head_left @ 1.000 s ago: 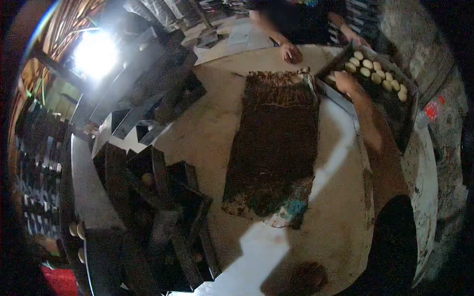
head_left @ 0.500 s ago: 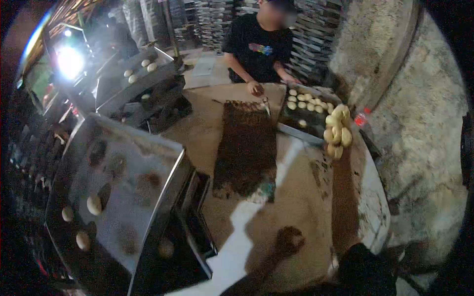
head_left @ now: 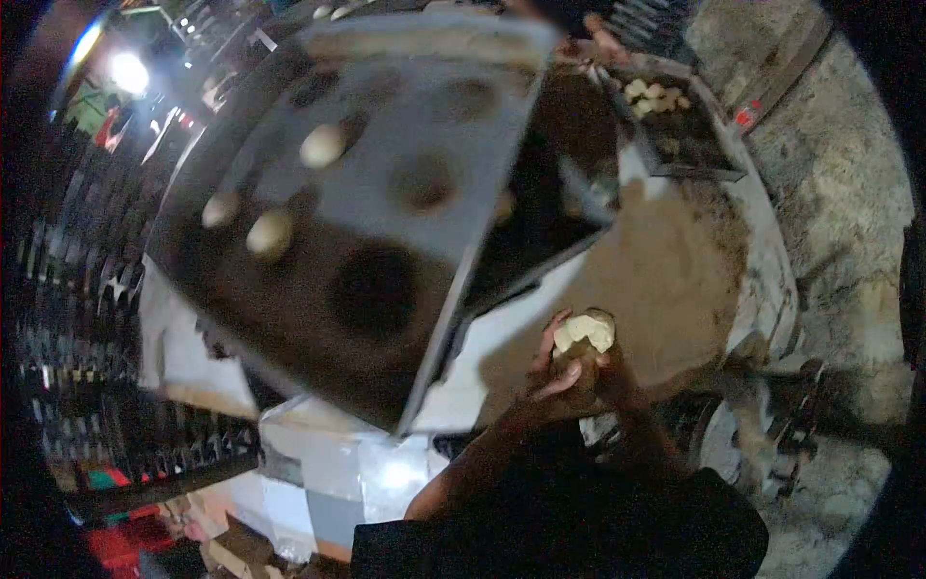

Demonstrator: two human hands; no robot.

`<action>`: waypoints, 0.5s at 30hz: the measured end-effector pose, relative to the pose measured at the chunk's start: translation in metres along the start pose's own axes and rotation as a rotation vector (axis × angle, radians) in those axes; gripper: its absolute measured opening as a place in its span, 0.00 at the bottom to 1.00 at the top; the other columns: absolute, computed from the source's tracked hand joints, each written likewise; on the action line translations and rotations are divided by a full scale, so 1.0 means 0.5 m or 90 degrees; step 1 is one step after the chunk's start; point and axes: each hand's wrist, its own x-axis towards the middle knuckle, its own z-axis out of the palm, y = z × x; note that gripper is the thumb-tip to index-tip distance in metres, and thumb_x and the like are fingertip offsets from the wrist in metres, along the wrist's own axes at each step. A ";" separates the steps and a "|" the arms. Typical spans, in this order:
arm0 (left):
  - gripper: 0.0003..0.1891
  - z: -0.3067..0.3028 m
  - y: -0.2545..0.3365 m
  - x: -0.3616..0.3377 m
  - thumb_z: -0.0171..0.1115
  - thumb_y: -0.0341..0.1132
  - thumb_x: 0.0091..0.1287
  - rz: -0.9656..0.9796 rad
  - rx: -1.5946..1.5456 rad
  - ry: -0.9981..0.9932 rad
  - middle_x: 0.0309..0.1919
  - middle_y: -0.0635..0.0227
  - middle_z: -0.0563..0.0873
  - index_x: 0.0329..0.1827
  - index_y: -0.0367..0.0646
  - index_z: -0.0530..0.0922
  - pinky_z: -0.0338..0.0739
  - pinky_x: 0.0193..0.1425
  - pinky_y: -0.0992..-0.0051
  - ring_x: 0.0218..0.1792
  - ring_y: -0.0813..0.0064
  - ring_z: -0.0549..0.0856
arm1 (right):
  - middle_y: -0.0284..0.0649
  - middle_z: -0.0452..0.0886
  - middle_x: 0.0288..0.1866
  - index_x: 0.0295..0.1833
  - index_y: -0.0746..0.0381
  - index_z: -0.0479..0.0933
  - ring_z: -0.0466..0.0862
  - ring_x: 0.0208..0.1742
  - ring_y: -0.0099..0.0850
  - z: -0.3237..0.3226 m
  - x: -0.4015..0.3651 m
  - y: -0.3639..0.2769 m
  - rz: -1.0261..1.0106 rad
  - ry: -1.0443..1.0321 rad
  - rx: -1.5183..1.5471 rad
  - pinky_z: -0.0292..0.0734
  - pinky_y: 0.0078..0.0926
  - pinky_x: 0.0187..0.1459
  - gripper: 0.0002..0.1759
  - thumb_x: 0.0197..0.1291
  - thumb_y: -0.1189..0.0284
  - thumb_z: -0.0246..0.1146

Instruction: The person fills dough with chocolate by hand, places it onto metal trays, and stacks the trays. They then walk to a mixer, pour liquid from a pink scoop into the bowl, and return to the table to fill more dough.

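Observation:
A pale lump of dough (head_left: pixel 590 332) sits between my two hands, above the near side of the brown table (head_left: pixel 666 289). My left hand (head_left: pixel 552 372) is curled round the dough's left side, thumb at its lower edge. My right hand (head_left: pixel 610 369) closes on it from the right, its fingers partly hidden and dim. To the left of my hands stands a large dark metal tray (head_left: pixel 405 217), blurred. Pale dough balls lie on it, among them an upper ball (head_left: pixel 323 146), a left ball (head_left: pixel 221 209) and a lower ball (head_left: pixel 269 234).
More trays (head_left: pixel 526 256) lie beneath the large one. At the table's far side is another tray (head_left: pixel 699 150) with several dough pieces (head_left: pixel 654 96), near a co-worker's hand (head_left: pixel 606 43). A bottle with red parts (head_left: pixel 748 114) is by the rough wall (head_left: pixel 820 164).
My view has swung left and down, so the large tray appears higher and nearer. My hands now show together around the dough. The dough pile on the table's right side is out of sight.

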 end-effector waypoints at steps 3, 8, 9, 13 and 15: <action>0.39 -0.092 0.049 -0.173 0.65 0.43 0.65 -0.016 -0.061 -0.002 0.63 0.61 0.69 0.74 0.44 0.54 0.64 0.68 0.66 0.63 0.66 0.69 | 0.45 0.70 0.59 0.65 0.66 0.66 0.70 0.62 0.40 0.203 -0.073 -0.037 -0.022 -0.135 -0.132 0.64 0.38 0.63 0.40 0.54 0.52 0.69; 0.31 -0.194 0.107 -0.347 0.63 0.36 0.67 -0.086 -0.157 0.104 0.55 0.60 0.77 0.70 0.48 0.60 0.76 0.58 0.69 0.54 0.68 0.79 | 0.48 0.69 0.60 0.66 0.65 0.68 0.71 0.63 0.42 0.331 -0.091 -0.113 -0.102 -0.302 -0.517 0.66 0.39 0.62 0.42 0.54 0.48 0.67; 0.31 -0.206 0.112 -0.366 0.63 0.36 0.66 -0.105 -0.237 0.106 0.55 0.60 0.78 0.70 0.48 0.60 0.78 0.56 0.68 0.52 0.67 0.80 | 0.48 0.71 0.59 0.66 0.64 0.68 0.73 0.61 0.40 0.327 -0.084 -0.136 -0.105 -0.335 -0.643 0.69 0.38 0.60 0.42 0.54 0.46 0.67; 0.35 -0.233 0.105 -0.391 0.65 0.38 0.64 -0.124 -0.334 0.065 0.57 0.56 0.77 0.73 0.49 0.58 0.82 0.50 0.64 0.49 0.61 0.83 | 0.39 0.78 0.51 0.61 0.63 0.74 0.80 0.44 0.26 0.141 -0.014 -0.073 -0.119 0.119 -0.473 0.76 0.23 0.45 0.24 0.63 0.64 0.64; 0.40 -0.251 0.103 -0.384 0.67 0.39 0.61 -0.143 -0.303 0.042 0.60 0.56 0.76 0.74 0.49 0.56 0.81 0.53 0.63 0.51 0.61 0.82 | 0.40 0.83 0.40 0.54 0.62 0.76 0.83 0.37 0.29 0.014 0.040 -0.065 -0.170 0.163 -0.353 0.78 0.22 0.40 0.17 0.59 0.71 0.63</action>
